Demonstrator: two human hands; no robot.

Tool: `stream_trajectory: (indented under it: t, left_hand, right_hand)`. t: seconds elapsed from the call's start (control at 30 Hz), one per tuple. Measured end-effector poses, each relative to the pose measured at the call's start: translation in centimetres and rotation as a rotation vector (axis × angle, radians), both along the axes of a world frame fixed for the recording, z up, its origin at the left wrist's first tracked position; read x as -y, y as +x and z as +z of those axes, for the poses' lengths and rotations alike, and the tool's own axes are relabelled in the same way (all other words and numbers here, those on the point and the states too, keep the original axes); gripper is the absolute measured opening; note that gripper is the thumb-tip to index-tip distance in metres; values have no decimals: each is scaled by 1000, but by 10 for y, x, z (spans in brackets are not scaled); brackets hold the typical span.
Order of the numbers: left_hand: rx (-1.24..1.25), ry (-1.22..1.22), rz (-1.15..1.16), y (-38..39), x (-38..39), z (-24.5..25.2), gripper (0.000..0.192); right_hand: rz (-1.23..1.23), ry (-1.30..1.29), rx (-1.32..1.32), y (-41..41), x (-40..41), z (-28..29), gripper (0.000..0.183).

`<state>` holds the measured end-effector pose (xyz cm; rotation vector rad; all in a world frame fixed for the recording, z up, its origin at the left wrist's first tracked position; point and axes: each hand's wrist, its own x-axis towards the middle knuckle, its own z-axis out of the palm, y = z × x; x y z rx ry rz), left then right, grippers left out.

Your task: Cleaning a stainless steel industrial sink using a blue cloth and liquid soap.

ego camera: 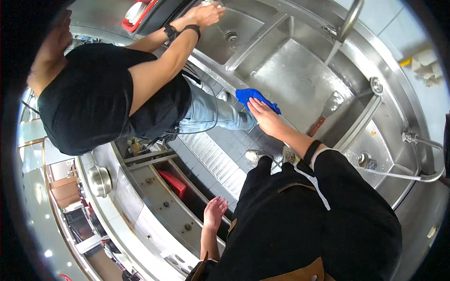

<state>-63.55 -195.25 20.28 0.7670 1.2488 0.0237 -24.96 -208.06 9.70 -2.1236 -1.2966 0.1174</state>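
My right hand (265, 117) lies with its fingers extended over a blue cloth (251, 96), pressing it on the front rim of a stainless steel sink (281, 82). Hanging low at my left side, my left hand (215, 212) is empty, its fingers slightly bent. A scraper or turner with a wooden handle (317, 125) rests in the sink basin near my right forearm. Water runs from a metal faucet (349, 21) into that same basin.
A co-worker in a black shirt (95, 95) stands close ahead, both hands over the neighbouring basin (230, 26). Another basin (372, 151) with a running faucet (432, 144) is at my right. A counter (168, 207) lines the left; a metal grate (211, 158) crosses the floor.
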Motion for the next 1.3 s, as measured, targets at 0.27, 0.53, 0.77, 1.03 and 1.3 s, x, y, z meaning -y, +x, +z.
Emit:
stream_trajectory:
  t: [0.27, 0.53, 0.77, 1.03, 1.3]
  left_hand:
    - [18, -61, 78, 14, -46, -13, 33]
    - [96, -51, 102, 29, -137, -24, 31]
    - [79, -38, 128, 48, -171, -29, 34]
    - [30, -99, 108, 63, -197, -34, 34]
    - [64, -42, 56, 127, -221, -25, 35]
  right_hand:
    - [-120, -61, 57, 62, -105, -21, 51]
    - [-259, -26, 18, 47, -119, -12, 56]
    - [-124, -16, -39, 64, -126, -11, 60]
    - [-81, 67, -35, 111, -210, -16, 59]
    - [4, -178, -124, 91, -147, -3, 65]
